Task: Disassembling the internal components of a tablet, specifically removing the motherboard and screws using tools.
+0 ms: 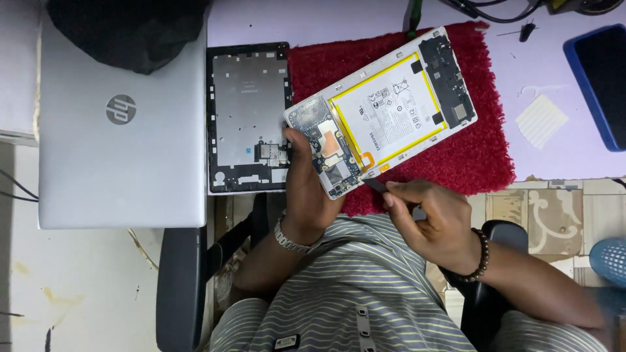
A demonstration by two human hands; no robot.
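An opened tablet (391, 107) lies tilted over a red mat, its white battery and circuit boards exposed. My left hand (305, 189) grips its lower left end from underneath, the thumb against the edge by the board. My right hand (433, 218) pinches a small dark flat pry tool (376, 185), whose tip touches the tablet's lower edge near an orange flex cable. A metal watch band is on my left wrist and a bead bracelet on my right.
The tablet's removed back frame (248, 117) lies flat left of the red mat (476, 156). A closed silver laptop (120, 130) sits further left with a black cloth (130, 29) on it. A phone in a blue case (600, 81) and a white ridged pad (541, 120) lie at right.
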